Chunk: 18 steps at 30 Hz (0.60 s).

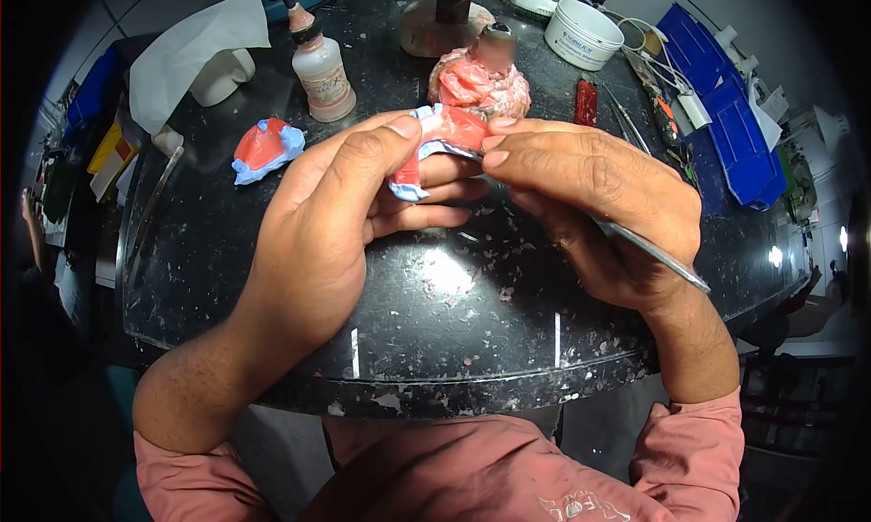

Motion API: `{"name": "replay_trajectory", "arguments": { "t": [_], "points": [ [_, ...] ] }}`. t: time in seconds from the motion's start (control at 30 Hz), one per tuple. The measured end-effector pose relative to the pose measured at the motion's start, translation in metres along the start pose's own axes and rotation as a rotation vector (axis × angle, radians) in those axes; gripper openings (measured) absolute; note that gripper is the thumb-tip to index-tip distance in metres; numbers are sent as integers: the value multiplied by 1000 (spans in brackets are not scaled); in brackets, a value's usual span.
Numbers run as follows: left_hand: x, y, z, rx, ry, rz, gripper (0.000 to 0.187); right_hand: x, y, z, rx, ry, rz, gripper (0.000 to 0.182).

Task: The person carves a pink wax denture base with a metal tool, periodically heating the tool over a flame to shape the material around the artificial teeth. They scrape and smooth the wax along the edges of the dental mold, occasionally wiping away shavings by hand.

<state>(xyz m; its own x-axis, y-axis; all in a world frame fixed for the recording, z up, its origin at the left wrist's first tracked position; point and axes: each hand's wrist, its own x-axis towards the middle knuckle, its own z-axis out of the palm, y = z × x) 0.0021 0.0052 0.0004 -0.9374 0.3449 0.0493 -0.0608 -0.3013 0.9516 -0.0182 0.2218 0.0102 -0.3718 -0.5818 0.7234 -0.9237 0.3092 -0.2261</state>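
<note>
My left hand (318, 214) grips a curved red wax dental piece with pale blue edging (461, 128), thumb on top and fingers beneath. Held pen-like in my right hand (608, 186) is a slim metal carving tool (658, 254). Its shaft slants out below the palm toward the lower right. The working end meets the dental piece's right side near my fingertips, which partly hide the contact. A second red piece with blue edges (263, 147) lies on the table, left of my left hand.
Behind my hands sits a lump of pink wax (479, 85). A squeeze bottle (325, 82) and white paper (200, 55) are at back left. A white tub (583, 35), red-handled tool (586, 102) and blue trays (739, 141) are at right. Another thin tool (154, 204) lies far left.
</note>
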Motion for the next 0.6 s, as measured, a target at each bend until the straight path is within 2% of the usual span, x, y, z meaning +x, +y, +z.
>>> {"name": "replay_trajectory", "arguments": {
  "t": [0.6],
  "points": [
    [1,-3,1,-57,31,-17,47,-2,-3,1,-12,3,42,25]
  ]
}}
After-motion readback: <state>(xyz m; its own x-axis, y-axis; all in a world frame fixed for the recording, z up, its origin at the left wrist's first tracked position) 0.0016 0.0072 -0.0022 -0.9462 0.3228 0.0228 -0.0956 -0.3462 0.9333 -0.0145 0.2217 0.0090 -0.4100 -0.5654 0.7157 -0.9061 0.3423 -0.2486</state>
